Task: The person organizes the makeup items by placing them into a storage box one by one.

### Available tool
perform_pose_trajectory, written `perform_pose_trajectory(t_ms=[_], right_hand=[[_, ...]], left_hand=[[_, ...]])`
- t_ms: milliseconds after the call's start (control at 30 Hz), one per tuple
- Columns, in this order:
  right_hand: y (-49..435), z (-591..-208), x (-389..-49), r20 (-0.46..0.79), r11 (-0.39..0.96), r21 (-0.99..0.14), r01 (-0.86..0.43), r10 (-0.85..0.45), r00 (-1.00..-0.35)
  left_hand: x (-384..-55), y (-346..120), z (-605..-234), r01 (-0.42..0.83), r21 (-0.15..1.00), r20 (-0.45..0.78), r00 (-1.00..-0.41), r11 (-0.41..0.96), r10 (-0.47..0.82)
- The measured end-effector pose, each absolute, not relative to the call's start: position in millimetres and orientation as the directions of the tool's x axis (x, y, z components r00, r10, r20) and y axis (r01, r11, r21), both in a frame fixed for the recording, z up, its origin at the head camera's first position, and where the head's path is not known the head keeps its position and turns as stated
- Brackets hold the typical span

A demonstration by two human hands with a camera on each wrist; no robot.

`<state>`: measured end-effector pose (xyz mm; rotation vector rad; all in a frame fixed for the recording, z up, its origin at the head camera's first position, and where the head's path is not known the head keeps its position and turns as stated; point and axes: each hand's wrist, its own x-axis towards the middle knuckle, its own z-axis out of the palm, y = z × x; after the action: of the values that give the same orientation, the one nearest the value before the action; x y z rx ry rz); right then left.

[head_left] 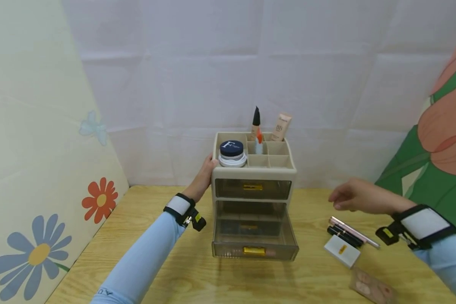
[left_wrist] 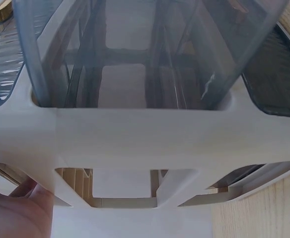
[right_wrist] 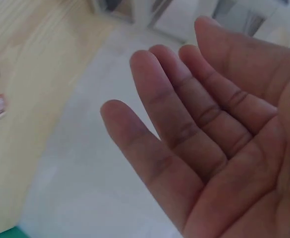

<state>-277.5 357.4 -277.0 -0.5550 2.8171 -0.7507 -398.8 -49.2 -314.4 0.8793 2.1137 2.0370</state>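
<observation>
A beige cosmetics organizer (head_left: pixel 255 172) stands on the table, its lower smoky drawer (head_left: pixel 255 251) pulled out and its upper drawer (head_left: pixel 233 189) closed. My left hand (head_left: pixel 203 177) holds the organizer's left side near the top edge; in the left wrist view that hand (left_wrist: pixel 21 213) grips beside a side opening. Over the table to the right, my right hand (head_left: pixel 359 196) hovers with nothing in it. Its fingers (right_wrist: pixel 155 94) are relaxed and slightly bent in the right wrist view. A navy-lidded powder jar (head_left: pixel 232 148) sits on a white round case (head_left: pixel 232 161) in the top tray.
Upright in the top compartments are a black-capped tube (head_left: pixel 256 118), an orange-tipped clear tube (head_left: pixel 259 145) and a BB cream tube (head_left: pixel 281 126). At right lie a pink tube (head_left: pixel 359 234), black tubes (head_left: pixel 343 236), a white box (head_left: pixel 342 250) and a brownish palette (head_left: pixel 372 287).
</observation>
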Motion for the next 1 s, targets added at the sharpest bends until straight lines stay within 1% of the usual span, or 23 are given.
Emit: perform_pose_trajectory(t_ms=[67, 233, 333, 467, 567, 700, 1000], right_hand=[[367, -285, -279, -0.061, 0.803, -0.519, -0.293, -0.377, -0.924], [387, -308, -285, -0.038, 0.826, -0.500, -0.260, -0.321, -0.946], [396, -322, -291, 0.001, 0.845, -0.463, -0.267, -0.301, -0.954], [406, -342, -297, 0.057, 0.887, -0.375, -0.270, -0.269, -0.961], [413, -355, -300, 0.038, 0.920, -0.326, -0.216, -0.216, -0.976], [422, -373, -303, -0.012, 0.945, -0.300, -0.131, -0.141, -0.990], [438, -404, -314, -0.052, 0.939, -0.344, -0.019, -0.039, -0.998]], left_hand=[[-398, -50, -314, 0.348, 0.936, 0.331, -0.830, -0.048, 0.450], [-399, -51, -315, 0.353, 0.934, 0.338, -0.822, -0.057, 0.459], [-399, -52, -315, 0.350, 0.935, 0.337, -0.817, -0.061, 0.469], [-398, -53, -311, 0.339, 0.938, 0.328, -0.809, -0.068, 0.488], [-396, -54, -309, 0.334, 0.940, 0.320, -0.806, -0.063, 0.498], [-397, -53, -309, 0.337, 0.939, 0.323, -0.805, -0.065, 0.497], [-402, -50, -317, 0.365, 0.928, 0.358, -0.808, -0.080, 0.468]])
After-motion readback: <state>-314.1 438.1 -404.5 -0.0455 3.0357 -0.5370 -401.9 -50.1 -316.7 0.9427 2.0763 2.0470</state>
